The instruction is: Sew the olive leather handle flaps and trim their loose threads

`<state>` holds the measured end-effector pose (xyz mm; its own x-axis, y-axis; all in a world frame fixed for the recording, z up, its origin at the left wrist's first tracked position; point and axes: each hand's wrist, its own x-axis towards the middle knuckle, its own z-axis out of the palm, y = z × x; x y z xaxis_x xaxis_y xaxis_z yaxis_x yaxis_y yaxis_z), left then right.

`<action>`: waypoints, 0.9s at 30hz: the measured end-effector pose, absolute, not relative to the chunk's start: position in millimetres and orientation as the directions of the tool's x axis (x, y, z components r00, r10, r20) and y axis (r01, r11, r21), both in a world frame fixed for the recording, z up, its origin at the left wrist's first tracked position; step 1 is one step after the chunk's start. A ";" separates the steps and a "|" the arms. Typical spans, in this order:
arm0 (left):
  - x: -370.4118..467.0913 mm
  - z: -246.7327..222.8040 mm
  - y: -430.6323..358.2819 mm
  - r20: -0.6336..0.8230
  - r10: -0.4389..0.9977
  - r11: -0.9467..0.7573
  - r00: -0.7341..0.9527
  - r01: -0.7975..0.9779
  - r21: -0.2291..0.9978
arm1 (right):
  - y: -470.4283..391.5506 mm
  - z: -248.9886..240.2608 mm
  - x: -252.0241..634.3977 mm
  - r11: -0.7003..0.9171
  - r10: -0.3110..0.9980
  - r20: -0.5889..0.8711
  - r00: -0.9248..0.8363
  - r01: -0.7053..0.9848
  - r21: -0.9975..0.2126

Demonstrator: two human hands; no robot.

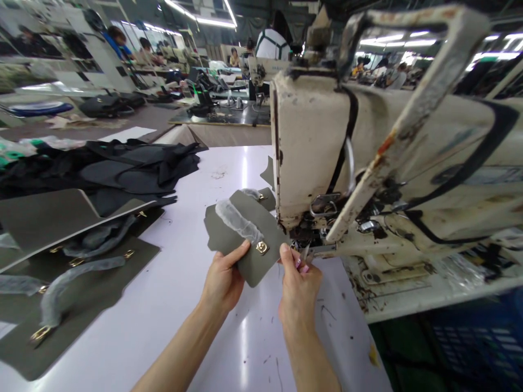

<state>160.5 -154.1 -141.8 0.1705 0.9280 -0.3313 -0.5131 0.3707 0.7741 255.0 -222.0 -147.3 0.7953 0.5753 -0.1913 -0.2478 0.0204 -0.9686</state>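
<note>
My left hand (pixel 224 280) pinches the lower left edge of a grey-green bag panel (pixel 255 267), its thumb on top. A strap handle wrapped in clear plastic (pixel 237 220) runs across this panel and ends in a gold metal fitting (pixel 262 248). At the panel's right corner my right hand (pixel 300 283) is closed, thumb and fingers gripping the edge. Small pink bits and a pointed metal blade show at its fingers; their kind is partly hidden. Just beyond that hand is the needle area of a worn cream sewing machine (pixel 312 136). Another similar piece lies partly under the held panel.
More grey-green panels with plastic-wrapped handles (pixel 81 294) lie at the left. Behind them is a heap of black cut pieces (pixel 134 169). A blue plastic crate (pixel 482 337) stands low at the right. Several people and other machines are in the background.
</note>
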 end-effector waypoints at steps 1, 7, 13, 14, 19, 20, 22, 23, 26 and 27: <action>158.0 -142.1 -159.7 -0.342 0.926 0.374 0.160 -0.509 0.775 | -223.6 -146.4 257.0 0.017 0.584 -0.200 0.787 -0.258 -0.966; 161.5 -141.5 -204.8 -0.432 0.902 0.363 -0.007 -0.529 0.767 | -233.9 -139.8 276.8 -0.042 0.668 -0.243 0.704 -0.290 -0.956; 182.9 -144.4 -229.9 -0.505 0.843 0.333 -0.185 -0.558 0.760 | -257.2 -125.7 293.9 -0.111 0.819 0.046 0.572 0.237 -0.965; 184.9 -145.5 -232.4 -0.521 0.829 0.349 -0.204 -0.539 0.766 | -261.1 -124.0 295.0 -0.110 0.830 0.078 0.552 0.300 -0.948; 190.3 -150.6 -245.3 -0.522 0.813 0.376 -0.259 -0.452 0.809 | -269.0 -130.6 298.5 -0.103 0.855 0.022 0.518 0.212 -0.972; 191.0 -151.2 -247.5 -0.523 0.814 0.379 -0.255 -0.450 0.809 | -268.2 -133.3 299.6 -0.098 0.857 -0.020 0.515 0.124 -0.988; 192.4 -151.8 -250.6 -0.520 0.817 0.374 -0.249 -0.457 0.807 | -265.5 -137.1 302.0 -0.082 0.854 -0.106 0.509 -0.069 -0.994; 193.3 -152.0 -251.2 -0.515 0.820 0.368 -0.248 -0.460 0.808 | -263.6 -137.9 303.1 -0.074 0.850 -0.142 0.508 -0.153 -0.985; 197.6 -152.2 -249.8 -0.504 0.825 0.356 -0.256 -0.457 0.815 | -257.3 -136.5 305.1 -0.058 0.845 -0.214 0.490 -0.313 -0.948; 199.4 -152.3 -248.4 -0.503 0.827 0.357 -0.253 -0.456 0.816 | -255.1 -135.8 305.3 -0.055 0.846 -0.226 0.483 -0.343 -0.938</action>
